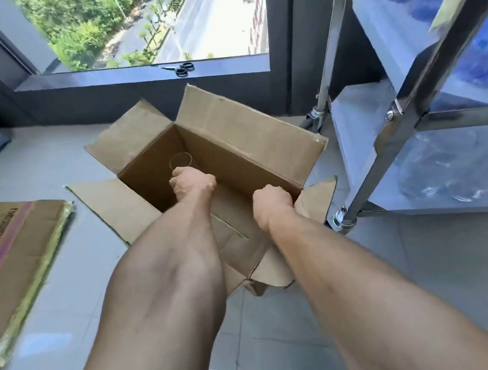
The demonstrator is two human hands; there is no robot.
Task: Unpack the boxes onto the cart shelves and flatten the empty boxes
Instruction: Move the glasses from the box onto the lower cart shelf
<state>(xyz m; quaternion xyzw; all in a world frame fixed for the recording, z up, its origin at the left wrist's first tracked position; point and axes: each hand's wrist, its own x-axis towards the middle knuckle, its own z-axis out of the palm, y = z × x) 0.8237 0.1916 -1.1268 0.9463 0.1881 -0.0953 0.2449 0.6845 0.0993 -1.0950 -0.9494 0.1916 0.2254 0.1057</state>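
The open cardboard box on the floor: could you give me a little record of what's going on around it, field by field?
box: open cardboard box on the tiled floor, flaps spread
left hand: inside the box, fingers curled round a clear glass
right hand: curled at the box's near right wall; what it grips is hidden
flattened box: lying on the floor to the left
cart: metal shelves at right, holding wrapped goods
scissors: on the window sill

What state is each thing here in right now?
Cardboard box: open, flaps spread, on the floor.
Left hand: inside the box, fingers curled round a clear glass.
Right hand: curled inside the box; contents hidden.
Flattened box: flat on the floor.
Scissors: on the sill.
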